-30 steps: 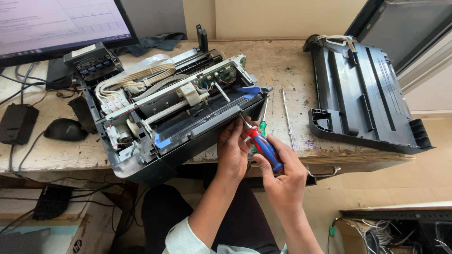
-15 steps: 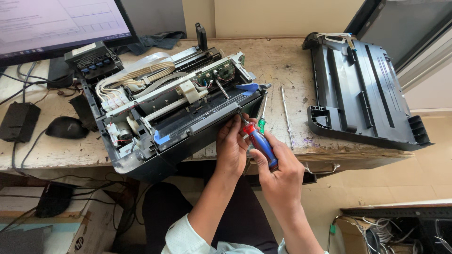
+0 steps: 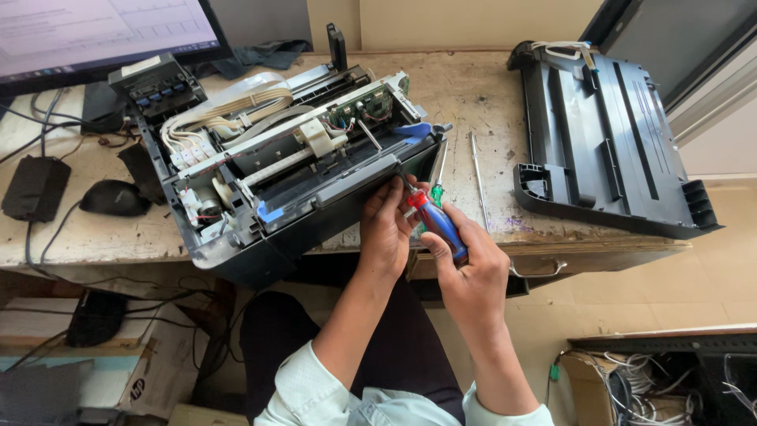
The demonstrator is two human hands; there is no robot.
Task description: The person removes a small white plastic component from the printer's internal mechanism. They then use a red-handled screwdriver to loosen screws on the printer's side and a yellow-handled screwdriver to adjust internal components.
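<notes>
Opened printer (image 3: 284, 166) sat left on counter (image 3: 489, 95), front edge overhanging near side. Left hand (image 3: 386, 229) pressed against its front right corner. Right hand (image 3: 469, 272) gripped screwdriver (image 3: 434, 221), shaft slanting far-left, tip probably at corner.

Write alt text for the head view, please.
The right hand holds a red-and-blue screwdriver to the front edge of an opened printer on a worn desk; the left hand steadies it. A black printer cover lies to the right.
</notes>
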